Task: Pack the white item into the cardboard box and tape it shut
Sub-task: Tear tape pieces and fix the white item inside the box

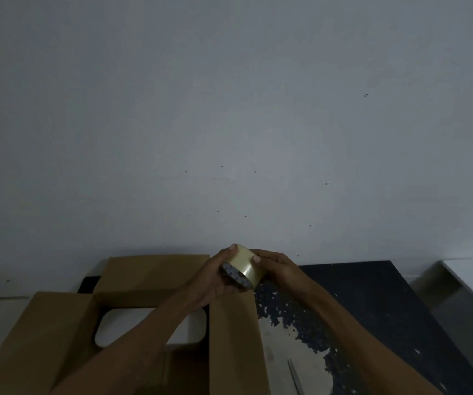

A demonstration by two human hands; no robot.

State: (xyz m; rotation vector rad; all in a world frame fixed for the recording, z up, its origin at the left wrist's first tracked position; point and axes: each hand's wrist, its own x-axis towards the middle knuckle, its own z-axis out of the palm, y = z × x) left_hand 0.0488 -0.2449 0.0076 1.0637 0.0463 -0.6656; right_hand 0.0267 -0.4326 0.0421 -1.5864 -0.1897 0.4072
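The cardboard box (229,337) lies nearest, with its flaps spread open, and the white item (121,326) is already inside, on the bottom. Above the far right corner of the box, the left hand (215,280) and the right hand (275,269) both curl around the roll of clear tape (242,266). I judge that the step in hand is finding the loose end of the tape. The next move calls for folding the flaps shut. On the tabletop (358,295), to the right of the box, lies a thin grey tool (295,377), perhaps scissors.

You are holding the tape roll (240,268) between your left hand (211,285) and right hand (277,269), above the far right corner of the open cardboard box (155,272). The item (127,329) is lying inside the box, under your left forearm. The table (372,303) is extending right of the box, and the wall (229,109) is standing behind both.
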